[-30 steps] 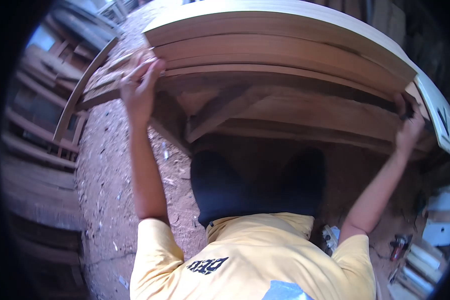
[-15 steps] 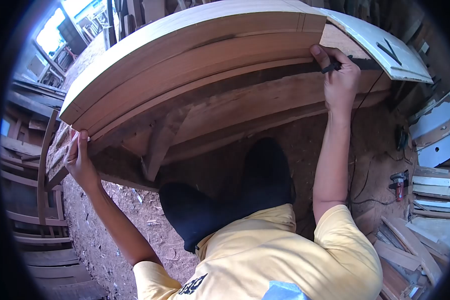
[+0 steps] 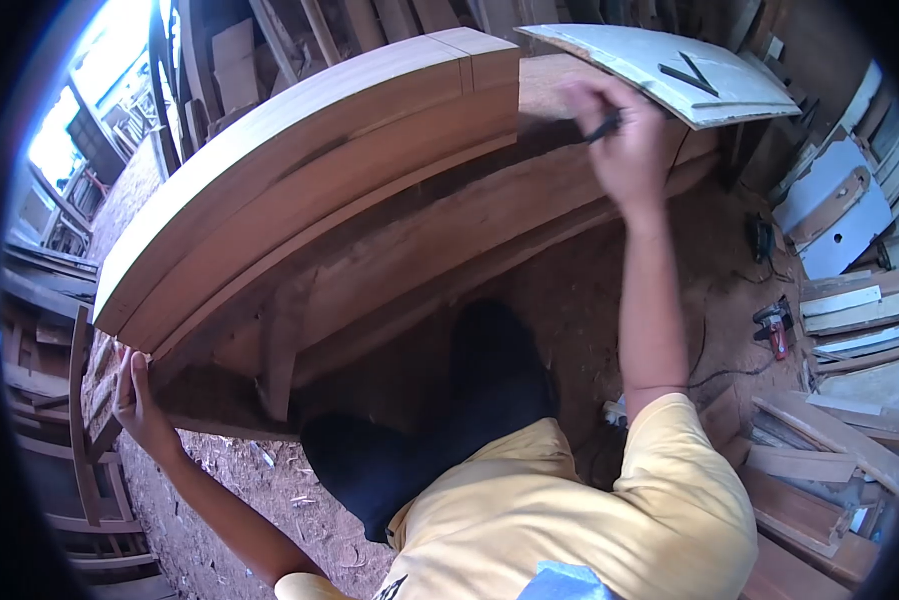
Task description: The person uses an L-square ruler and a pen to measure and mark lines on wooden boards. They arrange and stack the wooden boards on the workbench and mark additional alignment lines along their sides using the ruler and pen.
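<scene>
A thick, pale wooden board (image 3: 310,190) with pencil lines near its ends lies on a wooden bench (image 3: 420,225). It looks curved through the wide lens. At the board's near left corner, my left hand (image 3: 142,395) is closed with thumb and fingers pinching the lower edge. My right hand (image 3: 625,145), slightly blurred, is raised off the board's right end. A short dark pen (image 3: 604,127) is held in its curled fingers. Just beyond that hand is a white panel (image 3: 700,85) bearing a dark angled mark.
Wooden frames (image 3: 80,420) stand at the left. On the right floor lie a red-and-black power tool (image 3: 773,328), a cord and stacked offcuts (image 3: 805,440). Tall planks (image 3: 235,65) lean at the back. Shavings litter the dirt floor (image 3: 240,490).
My right hand has come away from the board's right end, with the pen still in it. The camera view has shifted. My left hand stays at the left corner.
</scene>
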{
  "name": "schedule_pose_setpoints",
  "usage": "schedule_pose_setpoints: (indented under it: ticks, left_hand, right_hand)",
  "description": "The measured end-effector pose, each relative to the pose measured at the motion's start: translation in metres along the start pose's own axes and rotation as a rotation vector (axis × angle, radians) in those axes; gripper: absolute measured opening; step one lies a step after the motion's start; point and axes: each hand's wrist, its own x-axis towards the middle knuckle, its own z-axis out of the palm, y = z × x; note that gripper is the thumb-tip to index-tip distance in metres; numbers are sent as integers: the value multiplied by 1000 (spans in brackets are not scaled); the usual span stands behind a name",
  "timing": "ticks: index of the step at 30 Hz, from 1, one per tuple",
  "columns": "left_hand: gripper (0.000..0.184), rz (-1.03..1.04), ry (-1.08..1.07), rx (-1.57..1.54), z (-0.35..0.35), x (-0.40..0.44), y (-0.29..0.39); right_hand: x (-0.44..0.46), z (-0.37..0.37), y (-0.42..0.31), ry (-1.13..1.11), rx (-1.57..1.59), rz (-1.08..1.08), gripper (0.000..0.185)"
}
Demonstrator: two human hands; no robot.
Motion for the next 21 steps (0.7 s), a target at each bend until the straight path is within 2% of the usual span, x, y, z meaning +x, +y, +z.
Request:
schedule_pose_setpoints:
  ticks: [2,3,4,6,8,10,13,14,17,19,21]
  left_hand:
    - [48,-13,14,-12,1,-8,8]
    - [49,127,67,-4,6,-14,19]
    - [49,270,120,9,9,-17,27]
    - [48,296,169,15,11,-18,33]
    - [45,357,308,39,19,-19,43]
    - [43,389,342,7,31,-23,56]
    - [36,625,390,240,52,-32,80]
    - [36,626,394,240,62,-39,90]
    - [29,878,288,256,92,-54,120]
    - [27,1002,165,209,113,-63,143]
    - [25,1090,-7,149,137,-73,176]
  right_hand:
    - [25,-39,11,158,-344,-30,30]
    - [47,-62,40,151,-436,-60,30]
    - [70,-82,60,73,-499,49,31]
    - [121,-120,127,-186,-801,100,38]
    - [155,-134,190,-379,-822,191,43]
    - [172,-145,224,-606,-765,216,36]
    - [174,-145,188,-661,-792,230,31]
    - [169,-142,176,-659,-791,226,31]
    - [134,-132,121,-523,-704,101,23]
    - [104,-123,65,-235,-584,-106,22]
    - [69,-118,-1,-86,-479,-244,20]
